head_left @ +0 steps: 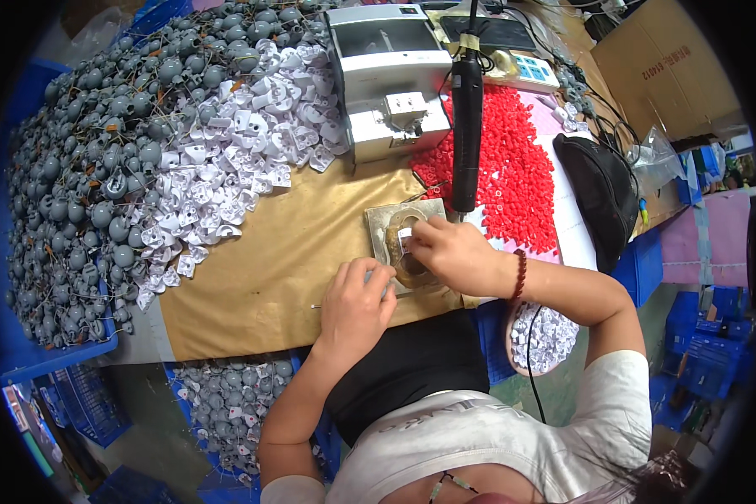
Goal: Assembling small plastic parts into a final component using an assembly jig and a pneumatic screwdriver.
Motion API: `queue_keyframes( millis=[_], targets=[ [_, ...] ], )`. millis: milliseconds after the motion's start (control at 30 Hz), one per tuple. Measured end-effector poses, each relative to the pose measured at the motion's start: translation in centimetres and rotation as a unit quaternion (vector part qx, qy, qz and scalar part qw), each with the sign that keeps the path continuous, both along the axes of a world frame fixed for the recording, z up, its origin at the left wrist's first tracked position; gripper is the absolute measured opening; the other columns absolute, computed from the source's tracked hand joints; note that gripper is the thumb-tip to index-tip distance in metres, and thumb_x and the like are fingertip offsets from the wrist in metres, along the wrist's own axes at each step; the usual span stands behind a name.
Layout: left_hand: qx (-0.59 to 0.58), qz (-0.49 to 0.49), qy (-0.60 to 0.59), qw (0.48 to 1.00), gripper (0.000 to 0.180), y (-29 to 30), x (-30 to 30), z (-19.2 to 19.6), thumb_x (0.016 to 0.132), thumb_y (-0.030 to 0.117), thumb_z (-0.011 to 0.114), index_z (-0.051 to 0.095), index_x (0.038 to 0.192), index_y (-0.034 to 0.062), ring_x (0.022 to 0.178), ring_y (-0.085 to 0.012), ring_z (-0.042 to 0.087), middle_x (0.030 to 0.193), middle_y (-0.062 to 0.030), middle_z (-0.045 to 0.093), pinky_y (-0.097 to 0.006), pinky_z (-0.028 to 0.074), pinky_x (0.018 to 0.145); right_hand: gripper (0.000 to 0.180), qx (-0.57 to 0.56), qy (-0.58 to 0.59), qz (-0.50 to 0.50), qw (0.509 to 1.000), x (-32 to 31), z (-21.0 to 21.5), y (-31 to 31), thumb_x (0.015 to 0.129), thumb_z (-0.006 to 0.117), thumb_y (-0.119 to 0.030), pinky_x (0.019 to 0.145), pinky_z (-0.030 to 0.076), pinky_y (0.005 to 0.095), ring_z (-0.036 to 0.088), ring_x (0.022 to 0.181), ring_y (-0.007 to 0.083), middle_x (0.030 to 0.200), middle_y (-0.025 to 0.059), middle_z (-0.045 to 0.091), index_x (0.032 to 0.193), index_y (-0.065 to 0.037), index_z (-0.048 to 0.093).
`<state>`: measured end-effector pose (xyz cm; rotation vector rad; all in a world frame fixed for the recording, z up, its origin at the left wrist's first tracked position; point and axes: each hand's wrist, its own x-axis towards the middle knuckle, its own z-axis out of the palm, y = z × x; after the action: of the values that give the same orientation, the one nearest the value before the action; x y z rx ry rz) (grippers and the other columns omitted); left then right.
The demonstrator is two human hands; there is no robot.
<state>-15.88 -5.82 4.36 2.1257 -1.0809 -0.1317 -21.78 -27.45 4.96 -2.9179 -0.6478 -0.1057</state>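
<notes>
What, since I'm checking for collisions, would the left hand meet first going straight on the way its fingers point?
Probably the square, greyish, metal-looking block, just beyond the left hand, up and to the right; from this single view, I cannot tell whether they already touch.

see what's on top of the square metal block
The square metal block bears a brownish ring-like fitting; a small white part shows by the right hand, which hides whatever lies beneath.
</notes>
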Motion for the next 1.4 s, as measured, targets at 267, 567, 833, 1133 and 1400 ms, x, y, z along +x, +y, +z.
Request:
queue_keyframes(
  millis=[267, 567, 833, 1133, 1400],
  targets=[
    [0.091, 0.007, -0.164, 0.982, 0.06, -3.0, -1.2, -3.2, 0.079, 0.01, 0.07, 0.059, 0.138, 0.0102, 0.132, -0.0317, 0.05, 0.14, -0.0162, 0.055, -0.053, 0.039, 0.105, 0.029, 0.153, -0.045, -0.015, 0.987, -0.9, -0.1, -1.4, 0.074, 0.066, -0.005, 0.075, 0.056, 0.0369, 0.06, 0.101, 0.0265, 0.102, 0.0107, 0.063, 0.102, 0.0, 0.072],
    [0.083, -0.021, -0.181, 0.98, 0.058, -2.9, -0.7, -3.6, 0.077, 0.008, 0.071, 0.061, 0.134, 0.0074, 0.13, -0.0306, 0.052, 0.138, -0.0172, 0.056, -0.05, 0.041, 0.105, 0.047, 0.251, 0.062, -0.16, 0.953, -5.6, 1.2, -5.6, 0.08, 0.073, -0.002, 0.098, 0.049, 0.043, 0.059, 0.114, 0.0334, 0.116, 0.0132, 0.065, 0.125, -0.005, 0.059],
    [0.073, -0.038, -0.193, 0.978, 0.054, -3.1, -0.2, -3.8, 0.079, 0.01, 0.072, 0.061, 0.131, 0.0058, 0.13, -0.0302, 0.053, 0.138, -0.0181, 0.057, -0.049, 0.042, 0.103, 0.043, 0.26, -0.025, -0.215, 0.941, -5.7, -2.0, -4.8, 0.074, 0.075, 0.001, 0.084, 0.051, 0.0419, 0.06, 0.105, 0.0336, 0.109, 0.0137, 0.06, 0.113, -0.007, 0.06],
    [0.06, -0.037, -0.179, 0.981, 0.054, -3.0, -0.2, -3.4, 0.075, 0.003, 0.071, 0.065, 0.129, 0.0033, 0.128, -0.0323, 0.055, 0.134, -0.0202, 0.058, -0.048, 0.043, 0.104, 0.038, 0.83, 0.179, -0.213, 0.484, -1.8, -0.1, -3.6, 0.091, 0.067, 0.005, 0.064, 0.054, 0.0226, 0.063, 0.075, 0.0085, 0.105, 0.0068, 0.067, 0.128, 0.001, 0.06],
    [0.031, -0.046, -0.182, 0.982, 0.044, -2.8, 0.5, -3.5, 0.077, 0.004, 0.071, 0.068, 0.121, 0.004, 0.124, -0.032, 0.058, 0.13, -0.0189, 0.061, -0.046, 0.046, 0.102, 0.027, 0.62, 0.251, -0.241, 0.703, 1.5, -0.3, -3.4, 0.082, 0.086, -0.018, 0.061, 0.051, 0.0279, 0.064, 0.07, 0.0105, 0.081, 0.0045, 0.072, 0.092, 0.003, 0.073]
  ],
)
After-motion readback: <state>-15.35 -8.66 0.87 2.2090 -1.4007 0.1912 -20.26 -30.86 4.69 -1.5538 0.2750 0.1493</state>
